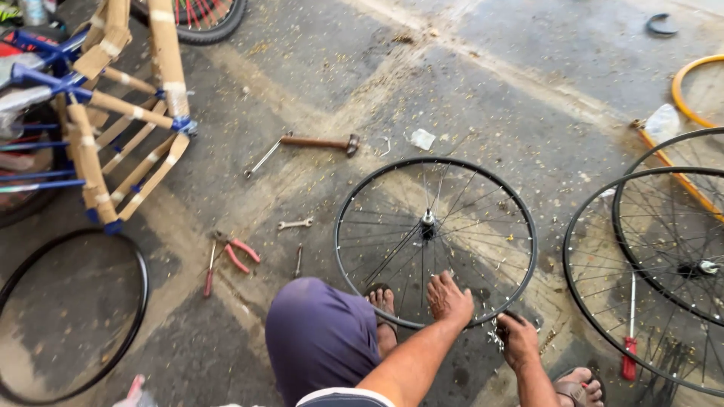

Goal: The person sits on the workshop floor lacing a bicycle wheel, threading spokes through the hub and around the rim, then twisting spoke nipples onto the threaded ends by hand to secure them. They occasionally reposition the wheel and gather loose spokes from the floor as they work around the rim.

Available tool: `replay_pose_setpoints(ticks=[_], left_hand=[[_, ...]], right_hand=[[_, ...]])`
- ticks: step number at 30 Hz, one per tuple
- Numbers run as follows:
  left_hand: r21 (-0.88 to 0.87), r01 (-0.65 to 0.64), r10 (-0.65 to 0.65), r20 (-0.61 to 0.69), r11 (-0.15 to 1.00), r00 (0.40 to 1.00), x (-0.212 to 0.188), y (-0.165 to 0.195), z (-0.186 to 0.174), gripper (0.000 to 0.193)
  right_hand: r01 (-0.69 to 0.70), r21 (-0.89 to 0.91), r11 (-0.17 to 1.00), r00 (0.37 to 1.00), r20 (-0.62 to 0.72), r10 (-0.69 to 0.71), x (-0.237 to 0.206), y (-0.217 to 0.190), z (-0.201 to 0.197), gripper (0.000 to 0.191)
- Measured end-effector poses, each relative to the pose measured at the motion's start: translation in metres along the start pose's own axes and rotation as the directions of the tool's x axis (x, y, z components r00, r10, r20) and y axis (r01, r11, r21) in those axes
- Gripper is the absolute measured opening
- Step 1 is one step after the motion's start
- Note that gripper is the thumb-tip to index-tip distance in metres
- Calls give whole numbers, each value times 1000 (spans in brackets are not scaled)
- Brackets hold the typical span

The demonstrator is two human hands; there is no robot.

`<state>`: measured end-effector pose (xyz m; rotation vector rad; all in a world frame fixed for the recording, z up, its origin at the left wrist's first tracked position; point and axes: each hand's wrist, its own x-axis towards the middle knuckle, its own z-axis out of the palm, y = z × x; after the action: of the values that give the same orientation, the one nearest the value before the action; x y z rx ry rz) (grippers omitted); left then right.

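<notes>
Two hands on wheel: left hand spread over spokes, right hand pinching rim; steady it, tension evenly.

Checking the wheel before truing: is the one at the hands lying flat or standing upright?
Lying flat. The wheel shows its full round rim on the floor, hub pointing up, with the left hand resting on its spokes.
</notes>
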<state>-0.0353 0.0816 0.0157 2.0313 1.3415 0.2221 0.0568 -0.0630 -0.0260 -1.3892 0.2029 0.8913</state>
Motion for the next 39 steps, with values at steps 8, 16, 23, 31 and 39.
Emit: replay_pose_setpoints(ticks=[8, 16, 23, 31, 39], left_hand=[[43, 193, -196, 101, 980, 975, 0, -16, -1, 34], [-99, 86, -22, 523, 991, 852, -3, -49, -2, 47], [-451, 367, -92, 523, 813, 847, 3, -9, 18, 40], [-426, 144, 83, 471, 893, 878, 23, 11, 30, 53], [-602, 261, 85, 484, 755, 871, 21, 15, 37, 33]], right_hand=[[-13, -79, 997, 998, -63, 8, 2, -1, 5, 27], [45, -203, 978, 994, -87, -64, 15, -11, 5, 29], [72, -1, 997, 995, -64, -72, 15, -31, 2, 26], [52, 70, 996, 994, -97, -45, -18, -34, -11, 21], [26, 35, 999, 995, -95, -23, -33, -43, 7, 15]])
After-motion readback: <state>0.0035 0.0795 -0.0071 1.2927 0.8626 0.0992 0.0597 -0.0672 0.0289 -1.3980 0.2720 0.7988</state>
